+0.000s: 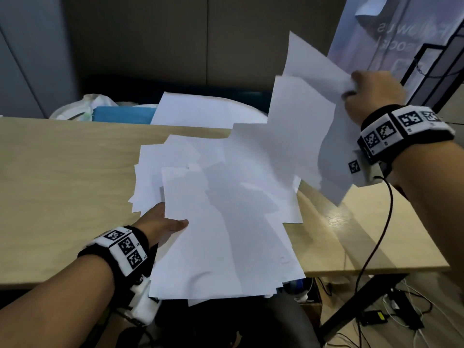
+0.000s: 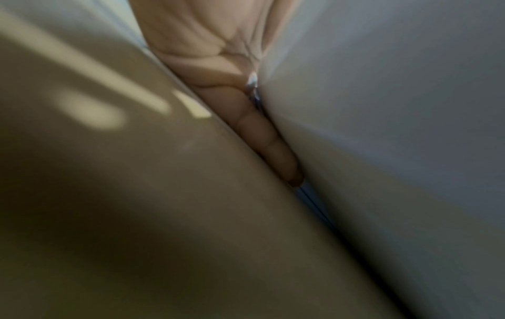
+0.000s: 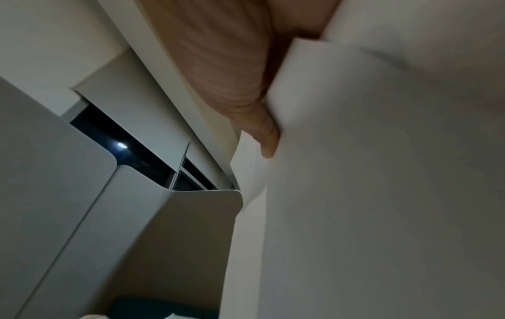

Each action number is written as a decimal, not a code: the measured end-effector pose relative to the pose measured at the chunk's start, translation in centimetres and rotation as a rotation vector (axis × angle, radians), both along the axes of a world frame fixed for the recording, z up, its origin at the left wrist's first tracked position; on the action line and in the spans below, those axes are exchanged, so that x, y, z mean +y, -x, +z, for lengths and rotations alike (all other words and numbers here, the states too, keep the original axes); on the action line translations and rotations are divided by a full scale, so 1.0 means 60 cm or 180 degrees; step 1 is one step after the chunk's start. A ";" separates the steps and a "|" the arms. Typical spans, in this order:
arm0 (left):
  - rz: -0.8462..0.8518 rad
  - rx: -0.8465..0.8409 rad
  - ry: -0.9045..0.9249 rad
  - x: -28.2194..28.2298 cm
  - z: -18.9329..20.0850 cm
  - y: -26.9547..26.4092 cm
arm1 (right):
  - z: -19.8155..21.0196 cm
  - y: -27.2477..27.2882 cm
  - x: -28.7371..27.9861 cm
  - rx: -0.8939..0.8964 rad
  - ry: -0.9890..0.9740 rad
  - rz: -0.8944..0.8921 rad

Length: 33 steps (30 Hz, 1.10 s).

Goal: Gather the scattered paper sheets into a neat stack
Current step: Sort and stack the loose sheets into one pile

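Fanning out across the middle of the worktop (image 1: 62, 172), the paper sheets (image 1: 226, 197) lie as a loose, overlapping pile, plain white and unprinted on every face I can see, their corners pointing in different directions. The near end of the pile hangs past the worktop's front edge toward me, and one sheet at the back reaches over the far edge. My left hand (image 1: 160, 222) holds the pile's left side, thumb pressed on top of the uppermost sheet; the left wrist view shows the fingers (image 2: 270, 138) tucked under the paper, between it and the worktop, so that hand is grasping the pile. My right hand (image 1: 371, 96) is raised above the right end of the worktop, its fingers clenched on a separate bunch of sheets (image 1: 308, 116) that hangs splayed and slightly crumpled at the grip. Both wrists wear bands (image 1: 401, 131) printed with black-and-white square marker codes; the small characters beside them are too small to read. On the banner (image 1: 391, 28) at the far right I see mirrored lettering that I cannot make out whole. A white plastic bag (image 1: 82, 109) sits behind the worktop.
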<state>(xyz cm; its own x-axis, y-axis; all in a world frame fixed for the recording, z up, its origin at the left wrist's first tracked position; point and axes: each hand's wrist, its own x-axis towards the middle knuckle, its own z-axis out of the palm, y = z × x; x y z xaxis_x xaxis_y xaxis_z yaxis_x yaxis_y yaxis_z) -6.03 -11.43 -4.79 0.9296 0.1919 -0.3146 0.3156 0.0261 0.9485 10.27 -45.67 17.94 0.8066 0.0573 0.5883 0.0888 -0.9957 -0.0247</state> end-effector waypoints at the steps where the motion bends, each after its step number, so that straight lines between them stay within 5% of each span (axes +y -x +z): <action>1: -0.0040 -0.0017 -0.0039 -0.002 0.001 -0.001 | 0.007 0.004 0.003 -0.0072 -0.0036 0.0003; 9: 0.0071 -0.0352 0.0217 -0.001 -0.003 -0.005 | 0.048 0.024 0.024 -0.0595 -0.0946 0.0535; 13: -0.0243 -0.0372 -0.0289 -0.005 -0.005 -0.008 | -0.015 0.044 0.057 -0.0196 -0.2545 0.1129; 15: -0.0068 -0.0195 -0.0056 -0.007 0.006 -0.008 | -0.075 0.061 0.076 0.0207 -0.3300 0.1458; 21: -0.0047 0.0233 0.0333 -0.006 0.012 -0.006 | -0.240 0.121 0.109 0.2100 -0.3219 0.0926; 23: 0.0022 0.0073 -0.0072 -0.010 0.002 -0.012 | -0.274 0.123 0.111 0.2659 -0.3057 0.0882; 29: 0.0243 0.0050 -0.0969 -0.012 -0.003 -0.018 | -0.308 0.100 0.099 0.2968 -0.2404 0.0488; 33: 0.0288 0.0196 -0.0855 -0.014 0.004 -0.016 | -0.303 0.091 0.104 0.3477 -0.1755 0.0396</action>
<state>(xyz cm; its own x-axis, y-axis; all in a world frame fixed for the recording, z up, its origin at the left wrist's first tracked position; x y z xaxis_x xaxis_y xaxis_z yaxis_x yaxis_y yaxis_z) -5.07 -12.25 -4.55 0.8857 0.3572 -0.2965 0.3805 -0.1927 0.9045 4.81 -39.42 -0.22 0.8976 0.1264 -0.4224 -0.1489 -0.8149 -0.5602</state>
